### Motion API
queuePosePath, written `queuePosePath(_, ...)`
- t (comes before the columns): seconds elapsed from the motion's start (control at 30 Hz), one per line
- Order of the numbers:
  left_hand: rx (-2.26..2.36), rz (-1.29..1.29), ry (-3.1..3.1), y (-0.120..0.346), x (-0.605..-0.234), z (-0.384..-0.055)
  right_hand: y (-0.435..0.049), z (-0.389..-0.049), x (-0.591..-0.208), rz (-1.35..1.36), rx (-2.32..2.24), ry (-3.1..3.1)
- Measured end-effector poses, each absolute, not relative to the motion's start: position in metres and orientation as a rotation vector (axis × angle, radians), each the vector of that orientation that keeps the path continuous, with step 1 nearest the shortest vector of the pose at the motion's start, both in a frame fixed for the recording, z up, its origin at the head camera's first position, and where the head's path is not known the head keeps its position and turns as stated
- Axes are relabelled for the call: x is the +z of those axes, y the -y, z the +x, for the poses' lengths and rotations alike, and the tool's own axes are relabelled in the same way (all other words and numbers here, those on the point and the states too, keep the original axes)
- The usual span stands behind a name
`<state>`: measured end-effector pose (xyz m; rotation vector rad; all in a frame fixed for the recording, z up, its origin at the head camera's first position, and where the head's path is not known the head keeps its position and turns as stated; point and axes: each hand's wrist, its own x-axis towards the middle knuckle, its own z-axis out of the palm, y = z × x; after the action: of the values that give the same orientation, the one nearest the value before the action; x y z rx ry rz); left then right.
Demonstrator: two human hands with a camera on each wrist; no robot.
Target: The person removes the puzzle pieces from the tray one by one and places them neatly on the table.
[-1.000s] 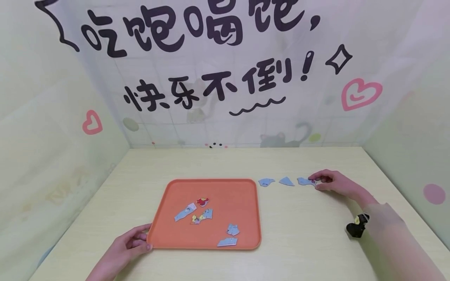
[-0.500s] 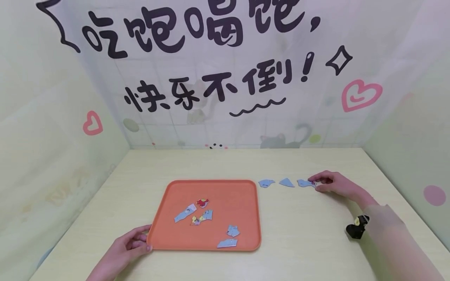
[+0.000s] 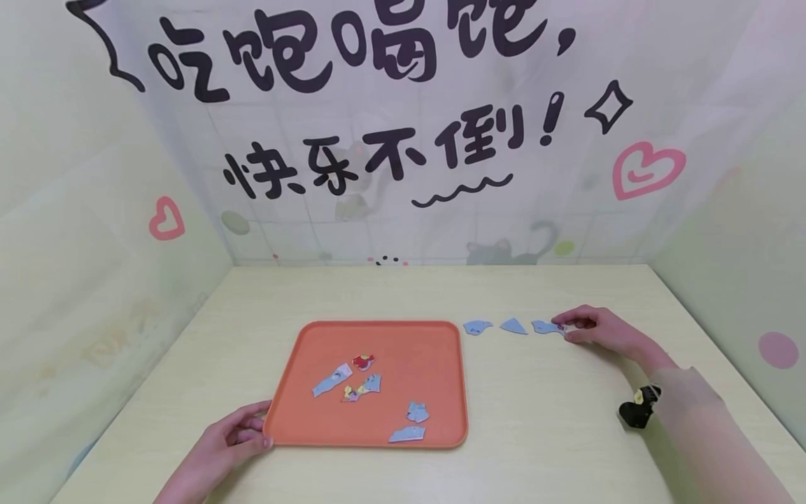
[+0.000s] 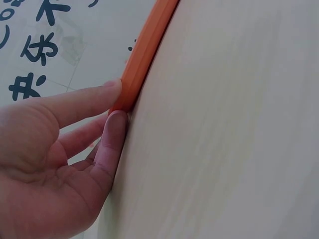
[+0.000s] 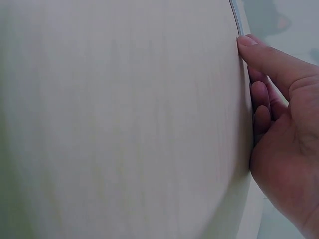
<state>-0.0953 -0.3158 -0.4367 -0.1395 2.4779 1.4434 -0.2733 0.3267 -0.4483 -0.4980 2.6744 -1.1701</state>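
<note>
My left hand holds the near left corner of an orange tray, its thumb and fingers about the rim. The left wrist view has the same fingers pinching the tray edge. Over on the right, my right hand pinches the right end of a flat blue puzzle piece lying on the table, its other fingers curled under. Only a thin edge of that piece shows beside the thumb in the right wrist view. Left of it lie a triangular puzzle piece and another blue puzzle piece.
Inside the tray are a red puzzle piece, a long blue piece, a blue and yellow one, and two pieces near its front right, one of them a strip. A black wrist device hangs under the right sleeve. Printed curtains enclose the table.
</note>
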Motion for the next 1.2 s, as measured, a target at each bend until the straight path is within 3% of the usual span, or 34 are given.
queuePosePath(0.77, 1.487, -0.127, -2.473, 0.314, -0.434, -0.094, -0.317, -0.281, -0.437, -0.395, -1.151, -2.657)
queuePosePath(1.2, 1.498, -0.099, -2.459, 0.318, -0.437, -0.094, -0.247, -0.315, -0.398, -0.574, -1.181, -2.703)
